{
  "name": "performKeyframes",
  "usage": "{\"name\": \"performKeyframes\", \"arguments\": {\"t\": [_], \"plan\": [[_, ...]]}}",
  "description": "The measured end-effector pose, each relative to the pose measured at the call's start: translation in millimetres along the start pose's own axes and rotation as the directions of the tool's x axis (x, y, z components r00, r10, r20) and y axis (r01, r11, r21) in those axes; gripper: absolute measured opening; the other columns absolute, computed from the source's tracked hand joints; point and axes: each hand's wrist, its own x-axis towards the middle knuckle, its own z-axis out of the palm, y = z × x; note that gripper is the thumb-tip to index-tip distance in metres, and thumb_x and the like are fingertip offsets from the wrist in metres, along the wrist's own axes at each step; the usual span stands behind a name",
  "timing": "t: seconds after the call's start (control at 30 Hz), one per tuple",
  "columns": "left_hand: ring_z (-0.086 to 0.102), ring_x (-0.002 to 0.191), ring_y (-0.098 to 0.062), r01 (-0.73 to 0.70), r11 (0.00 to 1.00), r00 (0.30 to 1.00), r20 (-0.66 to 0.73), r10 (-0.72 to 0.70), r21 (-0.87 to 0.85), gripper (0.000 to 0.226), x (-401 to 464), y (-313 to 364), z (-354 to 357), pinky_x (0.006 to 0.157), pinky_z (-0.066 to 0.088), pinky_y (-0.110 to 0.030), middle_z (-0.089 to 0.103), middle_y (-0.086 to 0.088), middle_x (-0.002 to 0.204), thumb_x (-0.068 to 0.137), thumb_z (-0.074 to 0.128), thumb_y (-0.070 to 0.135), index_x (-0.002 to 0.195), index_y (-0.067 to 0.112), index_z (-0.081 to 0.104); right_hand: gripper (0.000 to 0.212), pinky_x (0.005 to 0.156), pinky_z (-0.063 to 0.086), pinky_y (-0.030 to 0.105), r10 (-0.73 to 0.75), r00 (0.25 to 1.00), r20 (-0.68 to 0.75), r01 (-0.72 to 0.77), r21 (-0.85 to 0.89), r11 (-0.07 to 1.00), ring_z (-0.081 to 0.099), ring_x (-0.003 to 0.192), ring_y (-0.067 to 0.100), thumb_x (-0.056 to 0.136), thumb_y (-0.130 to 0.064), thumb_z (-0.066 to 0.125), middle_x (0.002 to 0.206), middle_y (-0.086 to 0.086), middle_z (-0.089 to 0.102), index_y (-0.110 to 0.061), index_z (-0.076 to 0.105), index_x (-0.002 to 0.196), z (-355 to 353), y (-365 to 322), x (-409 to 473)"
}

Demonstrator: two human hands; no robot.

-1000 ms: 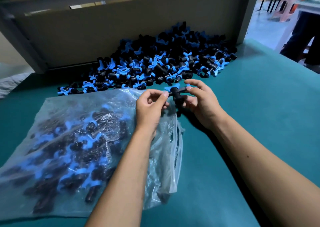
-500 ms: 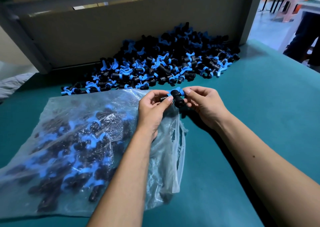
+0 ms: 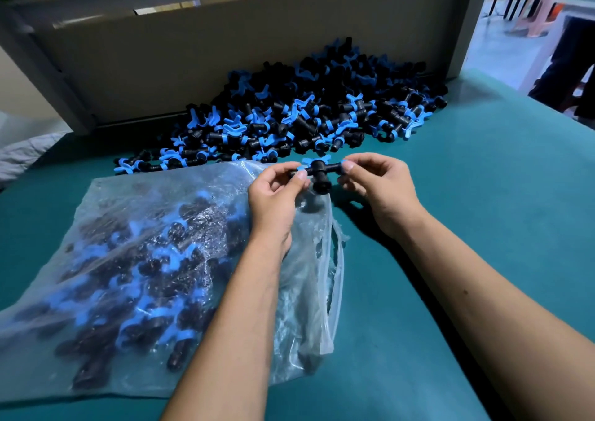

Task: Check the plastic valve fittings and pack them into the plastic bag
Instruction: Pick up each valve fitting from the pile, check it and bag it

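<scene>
plastic bag (image 3: 135, 259) holds valve fittings (image 3: 145, 275) (black, blue-handled).

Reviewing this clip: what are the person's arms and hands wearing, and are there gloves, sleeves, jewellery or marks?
Both arms are bare as far up the forearm as the frame shows; no sleeve is in view. The left hand and right hand wear no gloves, and no ring, watch or wristband shows. Fingernails are short and unpainted. The right forearm carries one small dark spot.
</scene>
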Motion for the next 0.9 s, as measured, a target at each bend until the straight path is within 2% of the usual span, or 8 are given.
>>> {"name": "performKeyframes", "arguments": {"t": [0.1, 0.2, 0.33, 0.53, 0.63, 0.73, 0.83, 0.9], "plan": [[0.073, 0.075, -0.015, 0.018, 0.999, 1.000, -0.014, -0.018, -0.027, 0.018, 2, 0, -3, 0.073, 0.062, -0.025, 0.075, -0.005, 0.080, 0.090, 0.070, -0.008, 0.096, 0.009, 0.074, 0.002, 0.069, 0.058, 0.027, 0.047, 0.998, -0.045, -0.041, 0.121, 0.992, 0.068, 0.068, 0.019, 0.088, -0.004, 0.074, 0.074, 0.010, 0.072, -0.006, 0.075, 0.087, -3, 0, 3], [0.076, 0.088, -0.029, 0.009, 0.998, 0.997, 0.074, -0.013, 0.058, 0.017, 0, -4, 0, 0.075, 0.064, -0.040, 0.078, -0.008, 0.088, 0.089, 0.073, -0.005, 0.096, 0.011, 0.075, 0.007, 0.071, 0.059, 0.035, 0.009, 0.996, 0.090, -0.001, -0.084, 0.996, 0.065, 0.068, 0.022, 0.086, -0.009, 0.078, 0.078, 0.013, 0.073, -0.006, 0.075, 0.090, -2, 2, 0], [0.076, 0.085, -0.023, -0.003, 0.997, 0.996, 0.094, -0.004, 0.076, 0.017, -1, -5, 1, 0.071, 0.062, -0.032, 0.079, -0.009, 0.091, 0.088, 0.074, -0.003, 0.095, 0.012, 0.075, 0.011, 0.066, 0.056, 0.029, -0.050, 0.992, 0.113, 0.068, -0.155, 0.986, 0.065, 0.069, 0.023, 0.086, -0.010, 0.079, 0.082, 0.015, 0.073, -0.006, 0.073, 0.094, 1, 0, -2], [0.075, 0.082, -0.015, -0.007, 1.000, 0.999, 0.034, 0.006, 0.015, 0.018, -2, 0, 2, 0.078, 0.060, -0.023, 0.078, 0.000, 0.081, 0.089, 0.073, -0.004, 0.097, 0.012, 0.074, 0.019, 0.065, 0.053, 0.027, 0.011, 0.986, -0.165, 0.014, 0.148, 0.989, 0.062, 0.066, 0.015, 0.092, -0.004, 0.070, 0.073, 0.002, 0.068, -0.007, 0.061, 0.109, -3, -2, 2], [0.074, 0.079, -0.012, -0.044, 0.999, 0.998, -0.038, 0.043, -0.017, 0.014, -6, 1, 11, 0.076, 0.059, -0.022, 0.076, 0.001, 0.079, 0.089, 0.075, -0.001, 0.097, 0.009, 0.072, 0.023, 0.064, 0.055, 0.027, -0.085, 0.984, -0.160, 0.077, -0.052, 0.996, 0.067, 0.072, 0.014, 0.093, -0.015, 0.071, 0.090, 0.001, 0.068, -0.014, 0.059, 0.113, -1, 1, 0], [0.074, 0.075, -0.010, -0.113, 0.993, 0.984, -0.140, 0.110, -0.015, 0.014, -8, 2, 17, 0.072, 0.057, -0.020, 0.076, 0.002, 0.075, 0.086, 0.080, 0.003, 0.095, 0.008, 0.070, 0.031, 0.063, 0.058, 0.031, -0.165, 0.986, 0.032, 0.167, -0.272, 0.948, 0.069, 0.077, 0.019, 0.087, -0.027, 0.079, 0.107, 0.005, 0.066, -0.023, 0.061, 0.112, 3, 1, -6], [0.074, 0.074, -0.012, -0.146, 0.989, 0.981, -0.128, 0.143, -0.020, 0.014, -9, 4, 19, 0.070, 0.057, -0.022, 0.076, -0.001, 0.075, 0.085, 0.082, 0.005, 0.091, 0.007, 0.069, 0.032, 0.069, 0.061, 0.034, -0.230, 0.964, 0.134, 0.266, -0.429, 0.863, 0.066, 0.074, 0.019, 0.081, -0.019, 0.084, 0.094, 0.001, 0.070, -0.022, 0.066, 0.107, 5, 1, -7], [0.072, 0.073, -0.012, -0.174, 0.985, 0.980, -0.095, 0.174, 0.006, 0.011, -10, 6, 20, 0.067, 0.056, -0.023, 0.076, -0.005, 0.080, 0.088, 0.080, 0.010, 0.090, 0.009, 0.069, 0.023, 0.066, 0.061, 0.034, -0.191, 0.979, 0.075, 0.205, -0.349, 0.915, 0.067, 0.068, 0.021, 0.084, -0.011, 0.080, 0.079, 0.006, 0.071, -0.012, 0.068, 0.103, 8, 0, -8]]}}
